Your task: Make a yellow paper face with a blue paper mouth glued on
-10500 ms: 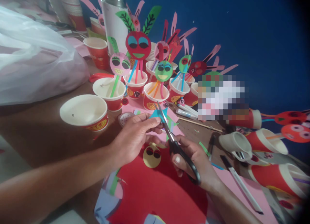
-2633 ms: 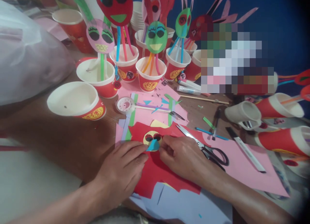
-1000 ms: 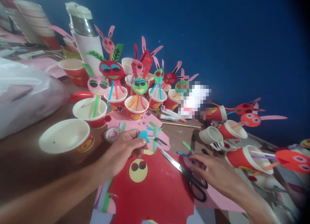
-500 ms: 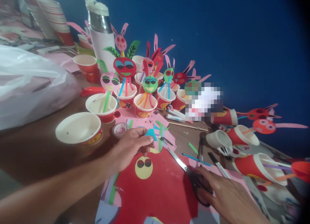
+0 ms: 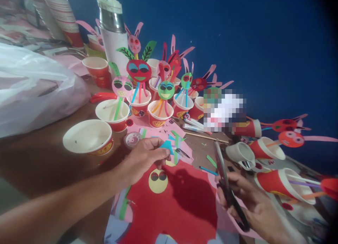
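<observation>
Between thumb and fingers, my left hand [image 5: 149,152] pinches a small piece of blue paper [image 5: 167,146]. It hovers over the far edge of a red paper sheet [image 5: 169,216]. Close below that hand, a yellow paper disc [image 5: 158,181] with two dark eyes lies on the red sheet. My right hand [image 5: 248,198] holds a pair of scissors [image 5: 227,187] by the black handles, with the blades pointing up and away, apart from the blue paper. The scissors look closed and are seen nearly edge-on.
Several paper cups with paper-face figures, such as a green face [image 5: 166,90], stand along the back. An empty cup [image 5: 88,136] and a tape roll [image 5: 132,139] are left of my hands. A mug [image 5: 240,154] and tipped cups lie right; a thermos [image 5: 113,39] stands behind.
My right hand has lifted and turned the scissors upright, away from the blue paper. The left hand still pinches the blue piece. The view has shifted slightly.
</observation>
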A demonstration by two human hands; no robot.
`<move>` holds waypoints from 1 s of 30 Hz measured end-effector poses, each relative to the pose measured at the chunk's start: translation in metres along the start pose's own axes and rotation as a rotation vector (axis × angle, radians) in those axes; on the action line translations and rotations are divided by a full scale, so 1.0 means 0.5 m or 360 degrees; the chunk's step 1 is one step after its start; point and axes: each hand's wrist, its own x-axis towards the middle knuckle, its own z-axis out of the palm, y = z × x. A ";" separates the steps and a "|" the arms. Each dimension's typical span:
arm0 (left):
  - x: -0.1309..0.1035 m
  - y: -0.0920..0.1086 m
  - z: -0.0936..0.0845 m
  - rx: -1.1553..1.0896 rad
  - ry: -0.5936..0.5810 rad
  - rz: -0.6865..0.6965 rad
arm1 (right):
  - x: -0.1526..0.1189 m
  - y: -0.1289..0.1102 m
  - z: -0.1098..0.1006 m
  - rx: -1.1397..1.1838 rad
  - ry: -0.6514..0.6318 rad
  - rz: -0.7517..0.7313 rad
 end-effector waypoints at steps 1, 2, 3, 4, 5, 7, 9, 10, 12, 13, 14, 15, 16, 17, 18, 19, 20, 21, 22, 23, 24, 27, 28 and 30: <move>0.000 0.000 0.000 0.0004 -0.0003 0.0012 | 0.011 -0.003 0.007 0.0069 -0.0015 -0.0066; 0.000 -0.001 0.000 -0.0004 -0.0010 0.0021 | 0.024 -0.007 0.013 0.0073 -0.0050 -0.0128; 0.000 -0.001 -0.001 -0.0027 -0.0019 0.0025 | 0.037 -0.012 0.019 0.0072 -0.0087 -0.0181; 0.000 -0.001 -0.001 -0.0062 -0.0030 0.0025 | 0.050 -0.018 0.025 0.0061 -0.0126 -0.0238; 0.001 -0.001 -0.002 -0.0107 -0.0039 0.0023 | 0.062 -0.026 0.031 0.0053 -0.0178 -0.0291; 0.000 0.001 -0.004 -0.0192 -0.0054 0.0003 | 0.082 -0.044 0.046 0.0021 -0.0247 -0.0331; -0.001 0.006 -0.006 -0.0261 -0.0044 -0.0021 | 0.096 -0.065 0.064 -0.0053 -0.0375 -0.0297; -0.001 0.009 -0.006 -0.0288 -0.0037 -0.0034 | 0.100 -0.074 0.073 -0.0069 -0.0397 -0.0302; -0.002 0.014 -0.007 -0.0332 -0.0023 -0.0053 | 0.105 -0.088 0.088 -0.0074 -0.0476 -0.0282; -0.002 0.015 -0.007 -0.0347 -0.0021 -0.0061 | 0.106 -0.093 0.094 -0.0065 -0.0499 -0.0274; -0.003 0.016 -0.007 -0.0360 -0.0021 -0.0067 | 0.107 -0.095 0.099 -0.0047 -0.0520 -0.0267; -0.003 0.016 -0.006 -0.0371 -0.0014 -0.0073 | 0.107 -0.097 0.103 -0.0024 -0.0535 -0.0264; -0.002 0.016 -0.006 -0.0377 -0.0004 -0.0079 | 0.107 -0.097 0.106 0.0001 -0.0546 -0.0258; -0.002 0.015 -0.006 -0.0379 0.0006 -0.0086 | 0.107 -0.097 0.108 0.0027 -0.0558 -0.0256; -0.002 0.014 -0.005 -0.0377 0.0012 -0.0092 | 0.107 -0.096 0.109 0.0056 -0.0569 -0.0253; -0.001 0.012 -0.005 -0.0370 0.0015 -0.0094 | 0.107 -0.096 0.110 0.0084 -0.0578 -0.0250; -0.001 0.011 -0.005 -0.0360 0.0013 -0.0097 | 0.107 -0.095 0.111 0.0109 -0.0584 -0.0247; 0.000 0.009 -0.004 -0.0356 0.0005 -0.0096 | 0.108 -0.094 0.112 0.0128 -0.0591 -0.0244; 0.000 0.008 -0.005 -0.0361 -0.0001 -0.0096 | 0.108 -0.093 0.112 0.0145 -0.0595 -0.0241; 0.000 0.007 -0.005 -0.0374 -0.0007 -0.0098 | 0.109 -0.092 0.112 0.0158 -0.0602 -0.0239; 0.000 0.006 -0.005 -0.0385 -0.0014 -0.0102 | 0.109 -0.091 0.112 0.0170 -0.0609 -0.0235; -0.001 0.005 -0.006 -0.0394 -0.0023 -0.0115 | 0.111 -0.090 0.112 0.0213 -0.0630 -0.0219; -0.002 0.005 -0.006 -0.0388 -0.0025 -0.0120 | 0.112 -0.089 0.112 0.0224 -0.0635 -0.0216; -0.004 0.005 -0.006 -0.0389 -0.0044 -0.0124 | 0.112 -0.089 0.113 0.0233 -0.0640 -0.0209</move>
